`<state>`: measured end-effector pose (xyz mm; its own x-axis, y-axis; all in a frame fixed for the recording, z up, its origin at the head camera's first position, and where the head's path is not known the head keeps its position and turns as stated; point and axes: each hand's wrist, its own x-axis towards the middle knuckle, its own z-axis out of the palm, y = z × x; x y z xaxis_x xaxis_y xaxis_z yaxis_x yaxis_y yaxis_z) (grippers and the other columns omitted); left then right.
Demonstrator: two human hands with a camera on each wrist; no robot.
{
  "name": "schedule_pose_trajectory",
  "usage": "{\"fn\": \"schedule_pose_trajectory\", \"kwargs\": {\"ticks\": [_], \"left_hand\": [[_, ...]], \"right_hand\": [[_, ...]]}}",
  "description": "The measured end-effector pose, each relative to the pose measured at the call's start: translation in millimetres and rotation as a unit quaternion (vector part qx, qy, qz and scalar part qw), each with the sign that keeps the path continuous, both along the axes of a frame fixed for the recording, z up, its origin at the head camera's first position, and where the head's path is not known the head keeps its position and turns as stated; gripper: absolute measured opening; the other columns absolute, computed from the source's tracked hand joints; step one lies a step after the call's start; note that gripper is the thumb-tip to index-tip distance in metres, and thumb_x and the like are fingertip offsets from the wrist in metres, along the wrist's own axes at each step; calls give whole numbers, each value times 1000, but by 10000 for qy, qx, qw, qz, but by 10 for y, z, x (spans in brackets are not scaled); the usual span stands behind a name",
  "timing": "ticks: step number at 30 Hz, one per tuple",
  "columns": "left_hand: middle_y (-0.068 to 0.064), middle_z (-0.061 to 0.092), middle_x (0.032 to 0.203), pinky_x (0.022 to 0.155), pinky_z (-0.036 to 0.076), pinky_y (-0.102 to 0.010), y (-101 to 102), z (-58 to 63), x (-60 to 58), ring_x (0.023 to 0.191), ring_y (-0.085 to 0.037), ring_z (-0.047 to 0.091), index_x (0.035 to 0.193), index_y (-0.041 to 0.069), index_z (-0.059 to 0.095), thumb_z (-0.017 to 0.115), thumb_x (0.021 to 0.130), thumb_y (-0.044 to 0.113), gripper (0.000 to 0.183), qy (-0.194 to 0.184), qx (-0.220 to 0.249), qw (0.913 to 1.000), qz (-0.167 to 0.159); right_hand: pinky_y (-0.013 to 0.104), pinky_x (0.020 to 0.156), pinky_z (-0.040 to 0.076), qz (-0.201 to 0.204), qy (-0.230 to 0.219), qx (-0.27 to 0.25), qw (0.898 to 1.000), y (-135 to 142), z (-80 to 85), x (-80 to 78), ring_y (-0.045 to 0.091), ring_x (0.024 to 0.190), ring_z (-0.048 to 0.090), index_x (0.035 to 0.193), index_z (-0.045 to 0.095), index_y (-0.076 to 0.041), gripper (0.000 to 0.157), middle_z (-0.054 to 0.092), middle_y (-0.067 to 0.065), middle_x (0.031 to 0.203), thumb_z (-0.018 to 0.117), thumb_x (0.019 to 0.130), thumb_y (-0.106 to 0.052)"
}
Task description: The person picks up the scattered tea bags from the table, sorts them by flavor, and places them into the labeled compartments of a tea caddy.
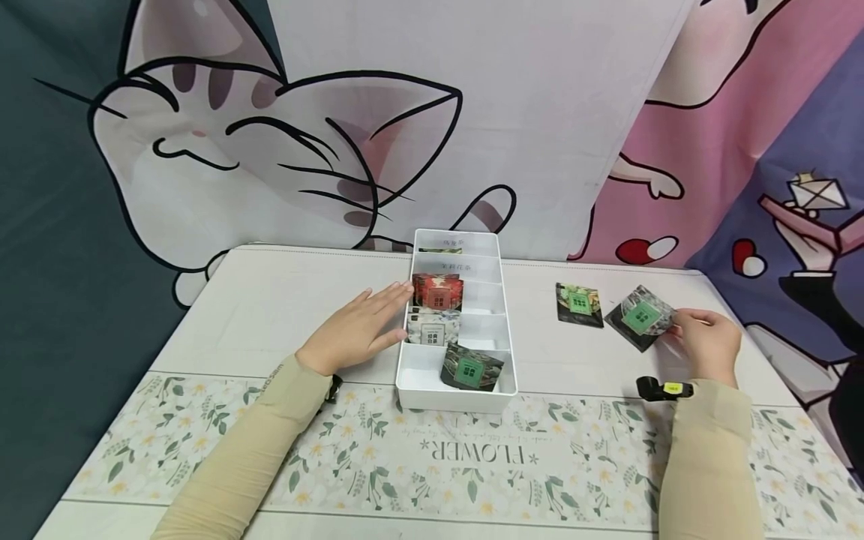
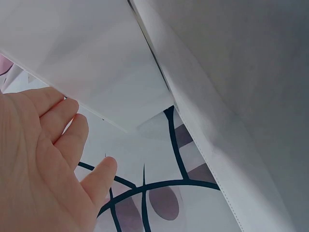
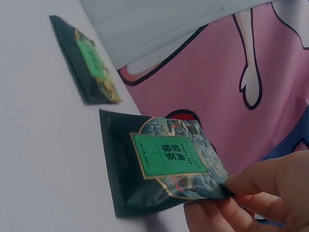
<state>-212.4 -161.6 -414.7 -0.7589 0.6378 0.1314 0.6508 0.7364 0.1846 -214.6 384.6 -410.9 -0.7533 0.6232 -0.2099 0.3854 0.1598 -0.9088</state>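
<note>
My right hand (image 1: 709,341) pinches a corner of a dark green tea bag packet (image 3: 164,164) labelled GREEN TEA, between thumb and fingers. The packet is tilted above the table at the right. My left hand (image 1: 361,326) rests with straight fingers against the left side of a white divided box (image 1: 455,401); the left wrist view shows its palm beside the white wall. Inside the box, a green-labelled packet (image 1: 470,369) leans in the nearest compartment, with white packets (image 1: 433,330) and red packets (image 1: 437,292) behind it.
Another green-labelled packet (image 1: 579,304) with a yellowish pattern lies on the table, left of the held one. A sliver of a packet (image 1: 440,250) shows in the farthest compartment. The table (image 1: 290,300) has a flowered strip along its near part, and a cartoon-printed cloth (image 1: 533,112) hangs behind.
</note>
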Motion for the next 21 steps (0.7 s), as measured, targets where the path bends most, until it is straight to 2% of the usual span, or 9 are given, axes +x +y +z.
{"fn": "schedule_pose_trajectory", "kwargs": {"ticks": [5,8,15,21], "left_hand": [[-4,16,169,126,12,-47,-5,-5,-10,155,-23,18,163,13,17,35,107,55,73,3,5,10000,-18],[-5,17,169,126,12,-47,-7,-4,-12,155,-23,18,163,12,17,35,107,55,73,6,16,10000,-30],[-4,16,169,126,14,-49,-3,-8,-16,155,-23,18,163,12,17,35,107,55,73,-1,13,10000,-37],[-4,16,169,126,13,-48,-4,-6,-12,155,-24,19,163,12,18,36,107,54,72,-15,25,10000,-32]], "right_hand": [[16,57,58,-139,236,-535,9982,-67,77,-8,1,60,65,90,66,-17,9,61,-10,77,62,95,-10],[18,60,60,-184,346,-659,9971,-127,131,-10,2,63,66,93,67,-16,9,62,-6,84,62,95,-8],[19,55,59,-225,747,-643,9949,-249,256,4,4,57,65,88,69,-13,15,64,-9,70,60,93,-2],[16,56,58,-111,955,-521,9940,-354,371,22,3,56,66,87,70,-13,15,65,-9,71,62,94,-3]]}}
